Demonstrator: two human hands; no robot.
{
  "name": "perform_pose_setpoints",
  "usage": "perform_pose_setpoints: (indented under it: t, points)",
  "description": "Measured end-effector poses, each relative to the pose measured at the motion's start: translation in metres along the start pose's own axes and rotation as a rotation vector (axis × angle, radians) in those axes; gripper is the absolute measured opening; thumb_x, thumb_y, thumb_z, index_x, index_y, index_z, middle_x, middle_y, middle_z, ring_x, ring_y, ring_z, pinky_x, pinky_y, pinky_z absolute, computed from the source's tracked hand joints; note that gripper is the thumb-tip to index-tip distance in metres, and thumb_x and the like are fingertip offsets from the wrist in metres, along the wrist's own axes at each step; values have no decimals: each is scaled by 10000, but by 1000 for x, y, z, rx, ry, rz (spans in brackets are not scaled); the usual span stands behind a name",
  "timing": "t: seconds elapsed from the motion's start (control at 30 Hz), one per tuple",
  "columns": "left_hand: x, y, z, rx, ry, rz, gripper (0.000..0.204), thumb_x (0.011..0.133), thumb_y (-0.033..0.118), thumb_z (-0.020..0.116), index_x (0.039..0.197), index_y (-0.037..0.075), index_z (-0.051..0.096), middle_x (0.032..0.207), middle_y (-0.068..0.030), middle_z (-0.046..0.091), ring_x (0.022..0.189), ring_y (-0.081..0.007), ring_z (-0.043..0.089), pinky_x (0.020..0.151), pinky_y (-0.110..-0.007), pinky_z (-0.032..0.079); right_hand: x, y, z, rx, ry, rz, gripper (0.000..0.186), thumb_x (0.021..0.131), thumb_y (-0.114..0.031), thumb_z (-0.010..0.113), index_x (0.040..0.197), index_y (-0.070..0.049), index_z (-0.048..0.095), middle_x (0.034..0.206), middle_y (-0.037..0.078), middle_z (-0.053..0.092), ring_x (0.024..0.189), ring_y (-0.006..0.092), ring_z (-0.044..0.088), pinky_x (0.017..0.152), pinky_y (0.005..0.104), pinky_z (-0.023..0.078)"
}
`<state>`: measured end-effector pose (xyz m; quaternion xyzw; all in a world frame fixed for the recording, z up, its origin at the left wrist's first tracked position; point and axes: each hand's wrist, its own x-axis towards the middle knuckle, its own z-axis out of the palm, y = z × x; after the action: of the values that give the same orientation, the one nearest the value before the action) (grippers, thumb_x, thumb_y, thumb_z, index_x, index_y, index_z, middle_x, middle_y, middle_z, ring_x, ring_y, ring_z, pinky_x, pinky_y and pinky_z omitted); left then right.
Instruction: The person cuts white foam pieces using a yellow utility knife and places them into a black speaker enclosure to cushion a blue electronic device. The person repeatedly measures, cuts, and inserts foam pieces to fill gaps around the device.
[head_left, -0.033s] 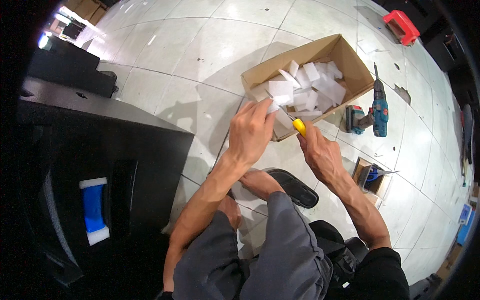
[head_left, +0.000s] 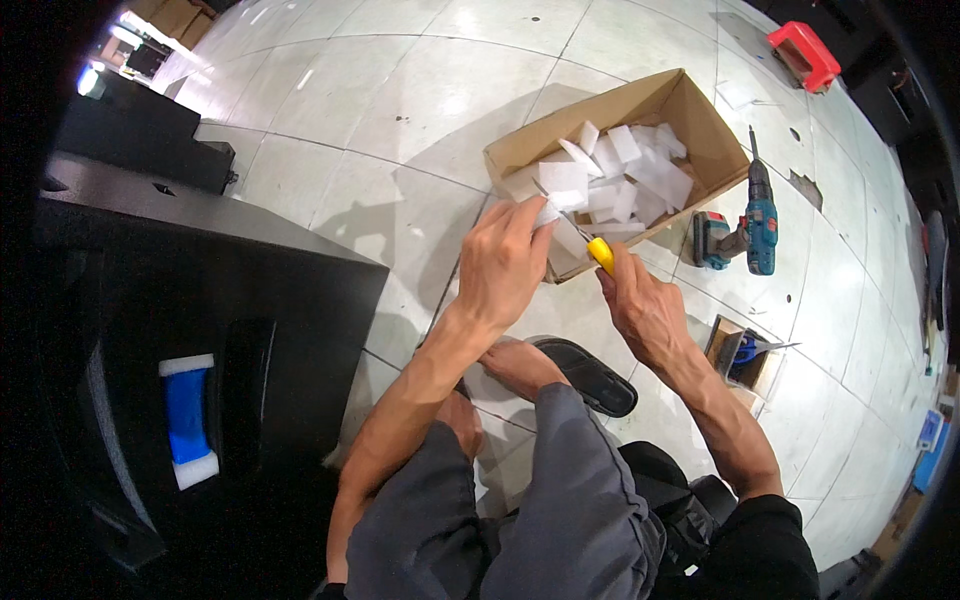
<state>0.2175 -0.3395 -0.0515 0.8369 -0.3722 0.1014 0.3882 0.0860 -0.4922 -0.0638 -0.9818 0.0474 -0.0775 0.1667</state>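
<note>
Between the thumb and fingers of my left hand (head_left: 498, 265) is a small white foam piece (head_left: 547, 214), held over the near left part of an open cardboard box (head_left: 705, 125). My right hand (head_left: 645, 312) is closed around a yellow-handled tool (head_left: 600, 254). Its thin metal shaft runs left to the foam piece, and a pointed end shows just beyond my left fingers. Whether the metal is a blade or a round shaft, I cannot tell. Loose white foam blocks (head_left: 662, 180) lie heaped in the box below.
A teal cordless drill (head_left: 761, 232) stands right of the box. Nearer me is a small box with blue-handled scissors (head_left: 745, 348). A large black cabinet (head_left: 300, 255) fills the left, bearing a blue-and-white strip (head_left: 187, 420). A red stool (head_left: 808, 58) is far right.
</note>
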Motion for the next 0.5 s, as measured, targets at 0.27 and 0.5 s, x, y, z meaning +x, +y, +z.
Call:
perform_pose_setpoints:
  t: [0.27, 0.5]
  points:
    - [-3, -12, 17, 59, 180, 128, 498, 916, 358, 668, 1141, -36, 463, 903, -189, 643, 752, -327, 664, 642, -394, 537, 0, -6, -10, -30, -19, 8, 346, 972, -221, 580, 1225, -23, 454, 824, 124, 567, 612, 295, 634, 468, 389, 502]
    - [5, -31, 11, 150, 297, 340, 492, 887, 373, 702, 1091, -40, 528, 712, -125, 648, 532, -231, 648, 441, -310, 488, 4, -16, -15, -34, -1, -59, 356, 972, -224, 587, 1237, -25, 457, 818, 123, 577, 611, 286, 635, 452, 379, 500]
